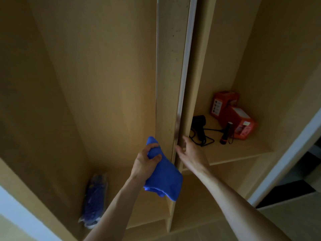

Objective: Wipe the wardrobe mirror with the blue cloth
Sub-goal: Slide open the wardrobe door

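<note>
- Fingers (152, 146) of the left hand (145, 162) clench the bunched blue cloth (166, 178); the right hand (191, 153) lays near-straight, blurred fingers on the door's edge.
- Wardrobe (104, 66): flat, matte tan board.
- Door (171, 66): thin slab seen edge-on, pale trim; no mirror face shows.
- Risk: swung quickly, the door could pinch those fingers.
- Cloth: soft, nappy, its loose tail hanging; likely to snag in the gap.

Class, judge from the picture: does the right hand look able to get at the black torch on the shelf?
Probably yes. The right hand holds nothing, touching the door edge beside the open shelf; the black torch sits near the shelf front, and only a hair dryer cable lies between.
</note>
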### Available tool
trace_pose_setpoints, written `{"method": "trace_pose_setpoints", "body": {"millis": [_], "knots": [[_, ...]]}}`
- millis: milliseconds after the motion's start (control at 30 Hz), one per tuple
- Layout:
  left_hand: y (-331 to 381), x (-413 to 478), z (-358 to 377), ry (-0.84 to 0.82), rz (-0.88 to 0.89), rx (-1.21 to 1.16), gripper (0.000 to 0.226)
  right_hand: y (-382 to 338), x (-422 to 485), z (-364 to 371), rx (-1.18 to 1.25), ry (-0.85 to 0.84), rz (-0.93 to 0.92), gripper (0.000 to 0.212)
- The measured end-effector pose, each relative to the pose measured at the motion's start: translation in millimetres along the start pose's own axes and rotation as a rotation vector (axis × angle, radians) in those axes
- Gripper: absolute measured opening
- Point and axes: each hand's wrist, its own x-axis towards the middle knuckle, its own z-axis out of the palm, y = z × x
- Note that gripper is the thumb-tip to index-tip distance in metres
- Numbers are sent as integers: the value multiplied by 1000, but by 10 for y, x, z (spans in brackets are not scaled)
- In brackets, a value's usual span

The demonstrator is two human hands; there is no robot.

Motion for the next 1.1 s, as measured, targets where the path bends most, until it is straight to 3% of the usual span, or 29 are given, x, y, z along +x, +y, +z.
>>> {"method": "trace_pose_setpoints", "body": {"millis": [200, 367, 900, 1100], "knots": [[190, 107, 113, 33, -11, 83, 40, -175, 329, -84, -192, 96, -162, 33], [330, 79, 295, 115, -31, 133, 40, -222, 499, -137, -308, 117, -226, 37], [479, -331, 788, 308, -80, 160, 40, -159, 390, -271, -350, 56, -292, 32], [494, -461, 869, 295, -15, 164, 38, -41, 189, -352, -237, -19, -284, 30]]}}
